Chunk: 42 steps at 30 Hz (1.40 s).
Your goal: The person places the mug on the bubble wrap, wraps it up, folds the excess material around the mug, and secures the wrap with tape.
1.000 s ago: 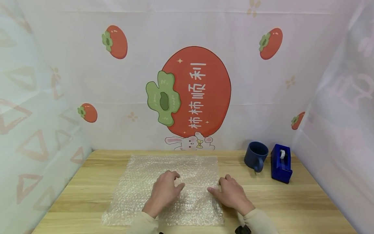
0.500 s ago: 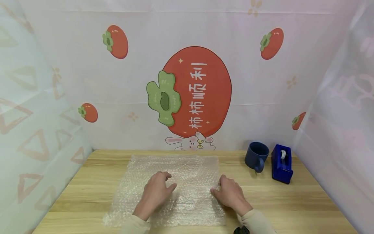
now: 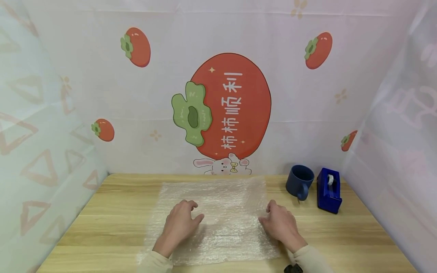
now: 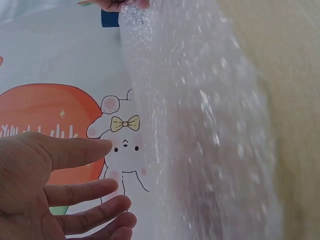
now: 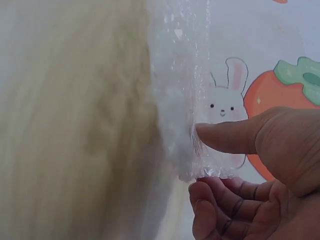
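A clear sheet of bubble wrap lies across the wooden table. With thumb above and fingers below, my right hand pinches the sheet's right edge; the right wrist view shows the bubble wrap between the thumb and the fingers. Over the left part of the sheet hovers my left hand. Its fingers and thumb are spread and relaxed, apart from the bubble wrap in the left wrist view, and hold nothing.
At the back right of the table stands a dark blue mug, handle toward me. A blue tape dispenser with a roll of tape is just right of it. Printed cloth walls enclose the table at the back and both sides.
My right hand has shifted to the right, and the bubble wrap has slid right with it and turned slightly. My left hand moved a little left, then stayed nearly still.
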Tool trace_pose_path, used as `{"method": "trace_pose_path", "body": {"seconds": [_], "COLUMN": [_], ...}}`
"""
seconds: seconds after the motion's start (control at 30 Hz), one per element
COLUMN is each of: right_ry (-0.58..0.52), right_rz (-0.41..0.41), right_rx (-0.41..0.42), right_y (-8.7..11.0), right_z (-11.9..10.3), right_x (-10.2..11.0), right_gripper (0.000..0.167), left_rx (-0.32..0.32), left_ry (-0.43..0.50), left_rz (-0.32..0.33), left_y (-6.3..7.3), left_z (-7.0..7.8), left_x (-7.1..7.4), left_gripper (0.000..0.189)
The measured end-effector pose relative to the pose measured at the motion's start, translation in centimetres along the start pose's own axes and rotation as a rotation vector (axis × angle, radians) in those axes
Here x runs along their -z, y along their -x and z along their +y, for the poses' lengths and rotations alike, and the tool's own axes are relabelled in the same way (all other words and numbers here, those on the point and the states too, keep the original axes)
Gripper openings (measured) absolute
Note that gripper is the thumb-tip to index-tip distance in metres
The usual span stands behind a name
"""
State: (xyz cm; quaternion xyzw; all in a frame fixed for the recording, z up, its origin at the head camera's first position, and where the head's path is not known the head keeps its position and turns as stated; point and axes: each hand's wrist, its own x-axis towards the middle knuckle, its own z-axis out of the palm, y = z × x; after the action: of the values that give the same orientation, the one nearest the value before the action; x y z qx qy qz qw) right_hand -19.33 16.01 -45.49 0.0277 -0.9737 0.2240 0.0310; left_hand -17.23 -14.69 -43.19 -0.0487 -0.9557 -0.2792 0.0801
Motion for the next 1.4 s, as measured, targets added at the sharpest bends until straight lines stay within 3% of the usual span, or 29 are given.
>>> {"method": "trace_pose_path", "body": {"seconds": [0.33,0.8,1.4], "right_ry": [0.044,0.055,0.076], "right_rz": [0.03,0.06,0.059], "right_rx": [-0.018,-0.04,-0.049], "right_y": [0.0,0.4,0.5], "right_z": [2.2,4.7,6.6], "right_x": [1.4,2.1,2.8], "right_gripper": [0.036,0.036,0.039], "left_rx": [-0.011,-0.067,-0.161], "left_ry": [0.003,-0.072,-0.139], "left_rz": [-0.006,-0.022,-0.114], "left_y": [0.1,0.6,1.4], "left_z": [-0.1,-0.5,0.1], "left_x": [0.1,-0.7,-1.6], "left_gripper": [0.034,0.039,0.046]}}
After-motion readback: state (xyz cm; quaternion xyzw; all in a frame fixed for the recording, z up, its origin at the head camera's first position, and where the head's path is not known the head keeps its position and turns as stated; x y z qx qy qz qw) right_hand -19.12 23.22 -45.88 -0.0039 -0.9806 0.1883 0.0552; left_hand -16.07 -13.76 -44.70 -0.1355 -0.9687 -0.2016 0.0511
